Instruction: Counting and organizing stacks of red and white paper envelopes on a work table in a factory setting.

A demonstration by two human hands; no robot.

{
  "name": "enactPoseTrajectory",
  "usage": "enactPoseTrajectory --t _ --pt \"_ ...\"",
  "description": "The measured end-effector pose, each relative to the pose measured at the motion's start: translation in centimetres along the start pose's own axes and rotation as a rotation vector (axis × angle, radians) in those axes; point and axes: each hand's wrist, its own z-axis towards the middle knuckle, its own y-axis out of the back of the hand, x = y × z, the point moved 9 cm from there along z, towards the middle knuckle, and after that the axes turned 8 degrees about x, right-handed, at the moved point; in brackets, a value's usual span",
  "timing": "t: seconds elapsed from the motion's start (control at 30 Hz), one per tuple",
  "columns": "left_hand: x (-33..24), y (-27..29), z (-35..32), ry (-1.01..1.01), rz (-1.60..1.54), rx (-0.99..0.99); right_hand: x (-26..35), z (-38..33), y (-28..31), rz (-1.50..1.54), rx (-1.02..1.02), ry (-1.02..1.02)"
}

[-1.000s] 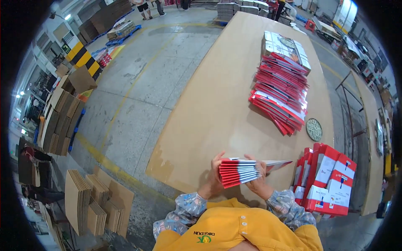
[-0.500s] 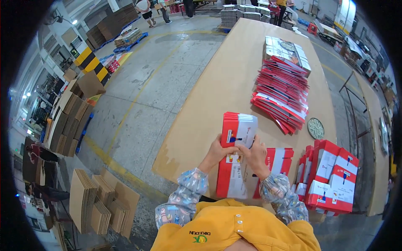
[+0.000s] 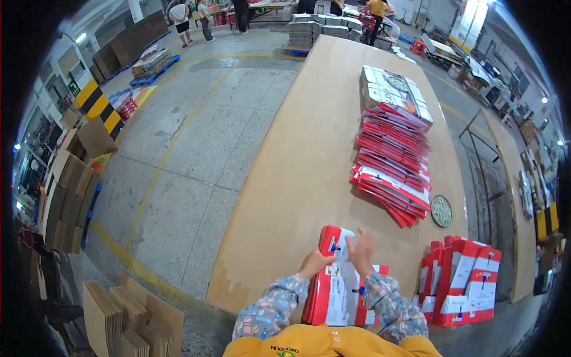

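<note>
Close to my body at the table's near end lies a small pile of flat red and white cartons (image 3: 340,291), with a blue print on the top panels. My left hand (image 3: 315,263) grips the left edge of a folded red and white carton (image 3: 331,239), its thumb on top. Beside that carton's right edge, my right hand (image 3: 361,249) is raised with thumb and fingers apart. Whether its fingertips touch the card is hard to see. Patterned sleeve covers reach both wrists.
A long row of flat red cartons (image 3: 392,160) leans along the table (image 3: 285,190), with a white printed stack (image 3: 395,92) behind. A round green-grey dish (image 3: 441,211) sits to the right. More red and white cartons (image 3: 467,282) stand at the near right corner. Cardboard sheets (image 3: 110,315) stand at left.
Both hands and the folded carton have come down closer to my body. My right hand has loosened from the carton, and its fingers have spread. The whole view has shifted.
</note>
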Motion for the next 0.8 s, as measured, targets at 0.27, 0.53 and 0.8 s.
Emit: enactPoseTrajectory --t 0.27,0.53,0.8 --pt "0.3 0.5 0.4 0.107 0.215 -0.085 4.3 6.0 -9.3 0.128 0.293 0.075" --pt "-0.5 0.5 -0.2 0.121 0.244 -0.129 4.7 5.6 -10.6 -0.105 0.189 0.130" --pt "0.6 -0.2 0.8 0.111 0.210 -0.131 2.9 6.0 -8.3 0.207 0.118 0.105"
